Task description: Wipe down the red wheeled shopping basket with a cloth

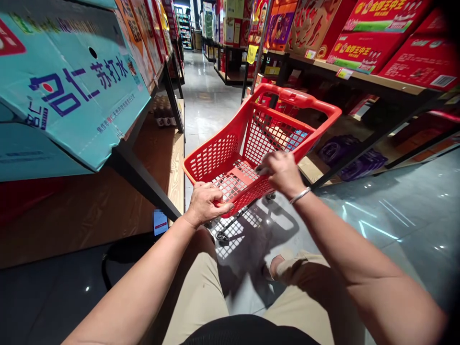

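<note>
A red plastic shopping cart [230,143] with mesh walls stands in front of me, its handle at the far upper right. My left hand [208,201] is closed over the near corner of the cart's rim, with the thumb along the edge. My right hand [282,172] lies at the rim on the right side, fingers curled over it and slightly blurred. A silvery bracelet [300,195] circles the right wrist. The right fingertips are partly hidden inside the basket. Small wheels [223,235] show beneath the near end.
Left, a light blue carton [79,86] sits on a shelf with a dark metal leg [143,177]. A phone [160,222] is near the shelf foot, by a black bag [125,251]. Red boxes [359,52] fill the right shelf. A tiled aisle [201,91] runs ahead.
</note>
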Motion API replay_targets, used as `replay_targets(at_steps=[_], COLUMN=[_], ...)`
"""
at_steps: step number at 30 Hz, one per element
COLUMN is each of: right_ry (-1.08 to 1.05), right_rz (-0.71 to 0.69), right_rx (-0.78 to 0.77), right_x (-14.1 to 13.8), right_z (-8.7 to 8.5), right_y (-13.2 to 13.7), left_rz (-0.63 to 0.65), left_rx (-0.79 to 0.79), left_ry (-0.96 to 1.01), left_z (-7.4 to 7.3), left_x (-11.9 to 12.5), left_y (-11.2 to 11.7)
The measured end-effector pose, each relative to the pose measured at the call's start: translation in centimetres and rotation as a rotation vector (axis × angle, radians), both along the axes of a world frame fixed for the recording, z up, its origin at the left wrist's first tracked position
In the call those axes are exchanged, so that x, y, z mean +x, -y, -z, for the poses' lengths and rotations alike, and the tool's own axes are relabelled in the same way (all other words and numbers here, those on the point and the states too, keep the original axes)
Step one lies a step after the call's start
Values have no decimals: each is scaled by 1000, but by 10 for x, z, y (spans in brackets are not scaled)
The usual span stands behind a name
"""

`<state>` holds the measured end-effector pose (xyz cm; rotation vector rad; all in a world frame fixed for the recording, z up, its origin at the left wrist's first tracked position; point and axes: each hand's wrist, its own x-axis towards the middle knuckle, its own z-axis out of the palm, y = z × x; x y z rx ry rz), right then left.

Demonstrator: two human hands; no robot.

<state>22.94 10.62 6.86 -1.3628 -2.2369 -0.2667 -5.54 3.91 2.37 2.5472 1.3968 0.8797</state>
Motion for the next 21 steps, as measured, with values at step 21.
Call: replay_targets(at_steps=[21], right_ry=[-198], right_rz=[249], right_rx=[116], right_x=[92], right_z=[-19], right_y=[-69], left_rz=[76], left_rx=[-194], left_ry=[-94], left_z=[-20], left_x=[-21], left_y=[-22])
